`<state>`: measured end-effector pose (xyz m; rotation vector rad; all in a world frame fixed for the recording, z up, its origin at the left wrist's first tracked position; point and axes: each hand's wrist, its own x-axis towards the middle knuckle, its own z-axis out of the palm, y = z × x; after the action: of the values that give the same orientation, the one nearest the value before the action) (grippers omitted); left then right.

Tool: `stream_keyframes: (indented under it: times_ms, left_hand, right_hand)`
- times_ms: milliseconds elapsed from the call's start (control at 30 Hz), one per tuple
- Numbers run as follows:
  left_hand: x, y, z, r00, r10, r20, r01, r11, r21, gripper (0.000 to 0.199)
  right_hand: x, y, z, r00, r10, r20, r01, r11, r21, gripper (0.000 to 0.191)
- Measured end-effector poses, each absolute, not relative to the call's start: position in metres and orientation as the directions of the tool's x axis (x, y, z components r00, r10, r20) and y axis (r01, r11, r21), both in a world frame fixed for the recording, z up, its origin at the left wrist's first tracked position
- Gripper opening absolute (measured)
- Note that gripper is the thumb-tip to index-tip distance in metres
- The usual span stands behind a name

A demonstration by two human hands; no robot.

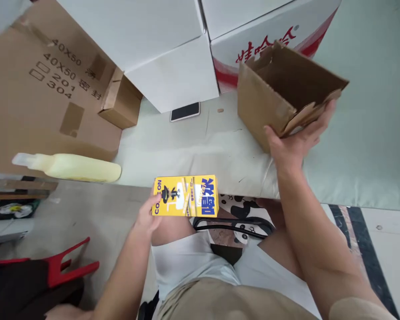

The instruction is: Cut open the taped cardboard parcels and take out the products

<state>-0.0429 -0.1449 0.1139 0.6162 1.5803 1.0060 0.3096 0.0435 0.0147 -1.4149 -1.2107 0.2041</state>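
Note:
My left hand (148, 214) grips one end of a yellow box (186, 195) printed with blue and white lettering and a small cartoon figure. It is held in front of the table's near edge, above my lap. On the right, my right hand (296, 140) is closed around the near side of an open brown cardboard box (263, 102). That box is tilted, with torn flaps along its rim, and its inside looks dark; the bottom is hidden.
White cartons (186, 73) stand at the back of the covered table (363, 146). A phone (185, 111) lies before them. At left are a large brown carton (30, 111), a smaller cardboard box (125, 102) and a pale yellow bottle (83, 167). A red chair (58, 266) stands lower left.

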Motion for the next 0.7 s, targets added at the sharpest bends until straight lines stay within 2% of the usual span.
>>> stream_keyframes:
  times_ms: [100,167,200,233,267,300,333,367,433,467,533,600,700]
  left_hand:
    - [-0.055,-0.170,0.098,-0.242,0.793,-0.559,-0.114,0.548,0.828,0.063]
    - [-0.066,-0.176,0.103,-0.148,0.817,-0.557,-0.115,0.545,0.830,0.067]
    - [-0.071,-0.176,0.107,-0.079,0.834,-0.547,-0.100,0.539,0.836,0.068]
    - [-0.075,-0.175,0.111,-0.001,0.848,-0.531,-0.073,0.529,0.845,0.068]
    - [-0.077,-0.173,0.115,0.087,0.854,-0.514,-0.034,0.518,0.855,0.066]
    - [-0.077,-0.171,0.119,0.180,0.849,-0.497,0.010,0.504,0.864,0.064]
    - [-0.075,-0.169,0.122,0.280,0.833,-0.478,0.051,0.484,0.874,0.062]
    - [-0.072,-0.166,0.124,0.384,0.802,-0.457,0.087,0.462,0.883,0.060]
    - [-0.063,-0.163,0.126,0.564,0.715,-0.414,0.157,0.400,0.903,0.060]
    - [-0.060,-0.161,0.126,0.623,0.674,-0.397,0.193,0.359,0.913,0.061]
    - [-0.056,-0.160,0.123,0.680,0.632,-0.371,0.243,0.282,0.928,0.063]
    - [-0.059,-0.162,0.116,0.679,0.660,-0.322,0.194,0.262,0.945,0.066]
    - [-0.064,-0.167,0.097,0.573,0.786,-0.232,-0.032,0.305,0.952,0.076]
  right_hand:
    - [0.316,0.019,0.044,0.412,0.652,0.637,0.579,0.353,-0.735,0.103]
    - [0.315,-0.017,0.066,0.393,0.614,0.684,0.556,0.433,-0.709,0.086]
    - [0.311,-0.040,0.076,0.379,0.630,0.677,0.506,0.471,-0.722,0.079]
    - [0.306,-0.064,0.083,0.300,0.720,0.626,0.428,0.485,-0.763,0.075]
    - [0.299,-0.089,0.088,0.174,0.813,0.556,0.321,0.487,-0.812,0.074]
    - [0.291,-0.114,0.090,-0.084,0.914,0.397,0.223,0.405,-0.887,0.075]
    - [0.282,-0.137,0.089,-0.331,0.919,0.215,0.163,0.279,-0.946,0.079]
    - [0.273,-0.158,0.086,-0.542,0.840,0.035,0.156,0.142,-0.978,0.089]
    - [0.256,-0.192,0.075,-0.738,0.629,-0.243,0.250,-0.079,-0.965,0.115]
    - [0.249,-0.205,0.070,-0.760,0.559,-0.332,0.293,-0.163,-0.942,0.126]
    - [0.240,-0.227,0.061,-0.730,0.525,-0.438,0.314,-0.311,-0.897,0.137]
    - [0.236,-0.243,0.054,-0.665,0.582,-0.467,0.244,-0.422,-0.873,0.137]
    - [0.230,-0.248,0.044,-0.541,0.725,-0.426,0.059,-0.473,-0.879,0.133]
